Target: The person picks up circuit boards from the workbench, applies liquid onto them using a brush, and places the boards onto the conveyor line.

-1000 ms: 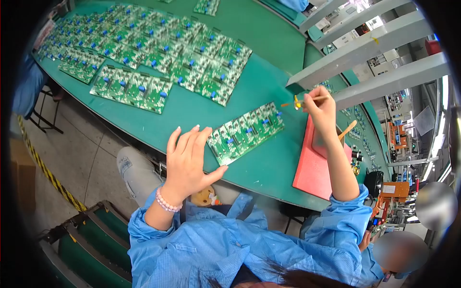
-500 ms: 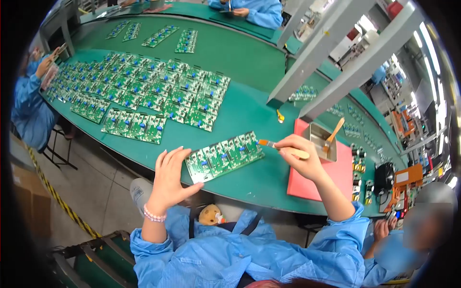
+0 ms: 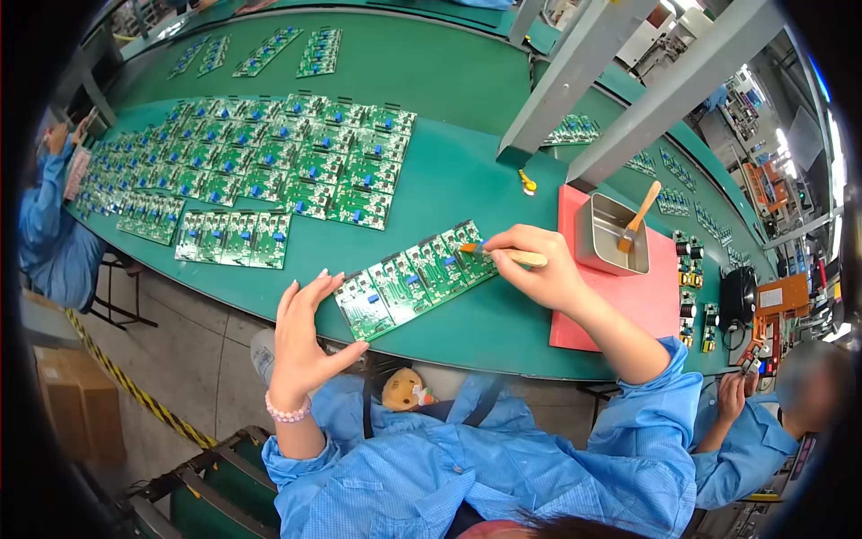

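Observation:
A long green circuit board panel (image 3: 413,280) lies tilted across the near edge of the green table. My left hand (image 3: 305,341) grips its left end, fingers at the upper corner and thumb at the lower one. In my right hand (image 3: 543,269) is a small paintbrush (image 3: 528,259) with a wooden handle, closed between thumb and fingers. Its orange bristles touch the components near the board's right end. Beside that hand, a metal tin (image 3: 597,242) stands on a red pad (image 3: 575,314), with a second brush (image 3: 642,216) leaning in it.
Many populated circuit boards (image 3: 310,166) lie in rows at the left. Grey posts (image 3: 575,81) rise from the table's far side. A small yellow object (image 3: 527,182) lies near one post. Co-workers in blue sit at left (image 3: 45,207) and right (image 3: 745,449).
The brush in my right hand has moved left, from beside the board's right end to over its components. My left hand keeps its hold. The camera view has shifted slightly.

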A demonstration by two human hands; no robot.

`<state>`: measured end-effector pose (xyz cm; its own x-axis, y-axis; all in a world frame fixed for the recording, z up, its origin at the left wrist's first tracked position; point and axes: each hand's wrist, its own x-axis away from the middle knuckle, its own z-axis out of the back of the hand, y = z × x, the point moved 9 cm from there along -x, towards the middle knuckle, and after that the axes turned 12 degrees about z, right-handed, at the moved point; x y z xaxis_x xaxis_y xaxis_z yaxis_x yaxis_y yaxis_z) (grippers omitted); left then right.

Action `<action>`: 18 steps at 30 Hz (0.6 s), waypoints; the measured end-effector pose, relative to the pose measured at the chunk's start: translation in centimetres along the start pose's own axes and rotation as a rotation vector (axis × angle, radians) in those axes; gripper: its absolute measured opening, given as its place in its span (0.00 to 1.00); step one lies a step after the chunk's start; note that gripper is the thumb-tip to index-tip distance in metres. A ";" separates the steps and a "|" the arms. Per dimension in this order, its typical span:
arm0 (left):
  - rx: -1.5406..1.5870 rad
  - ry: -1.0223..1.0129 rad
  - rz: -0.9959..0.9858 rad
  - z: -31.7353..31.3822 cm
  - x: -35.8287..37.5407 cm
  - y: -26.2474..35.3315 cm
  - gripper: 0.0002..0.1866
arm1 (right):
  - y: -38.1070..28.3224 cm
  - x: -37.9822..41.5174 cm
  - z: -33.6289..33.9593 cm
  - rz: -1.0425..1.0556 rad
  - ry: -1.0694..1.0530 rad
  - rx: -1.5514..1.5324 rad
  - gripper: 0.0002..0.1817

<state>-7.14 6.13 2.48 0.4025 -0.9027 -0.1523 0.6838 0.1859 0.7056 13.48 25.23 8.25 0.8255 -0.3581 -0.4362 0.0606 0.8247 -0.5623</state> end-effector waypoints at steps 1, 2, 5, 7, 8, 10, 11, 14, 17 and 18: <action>-0.006 0.004 -0.003 0.0 0.0 0.0 0.47 | 0.3 0.0 -0.1 -0.026 -0.015 -0.014 0.06; -0.004 0.000 0.002 0.0 0.0 0.1 0.47 | 0.5 0.0 -0.1 -0.049 -0.028 -0.028 0.06; -0.007 0.019 -0.017 0.0 -0.1 0.2 0.46 | 0.7 0.5 0.1 -0.136 -0.161 -0.055 0.08; -0.014 0.027 -0.014 0.0 -0.1 0.0 0.45 | 0.9 0.2 0.7 -0.158 -0.136 -0.104 0.08; -0.010 0.026 -0.016 -0.1 -0.2 0.1 0.45 | 1.2 0.1 1.0 -0.175 -0.108 -0.154 0.09; -0.037 0.038 -0.025 -0.1 -0.2 0.2 0.44 | 1.9 -0.2 0.7 -0.204 -0.112 -0.218 0.09; -0.034 0.038 -0.027 -0.1 -0.2 0.2 0.44 | 2.3 -0.2 0.4 -0.229 -0.116 -0.285 0.09; -0.041 0.041 -0.028 -0.2 -0.2 0.2 0.43 | 2.5 -0.5 -0.1 -0.227 -0.124 -0.289 0.09; -0.047 0.048 -0.026 -0.1 -0.1 0.2 0.43 | 3.1 -0.6 0.3 -0.220 -0.166 -0.183 0.09; -0.048 0.051 -0.031 -0.1 -0.1 0.2 0.43 | 3.1 -0.6 0.6 -0.214 -0.163 -0.181 0.09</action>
<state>-6.97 6.29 2.52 0.4106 -0.8874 -0.2096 0.7242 0.1777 0.6663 13.52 28.26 7.24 0.8848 -0.4280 -0.1842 0.1540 0.6417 -0.7514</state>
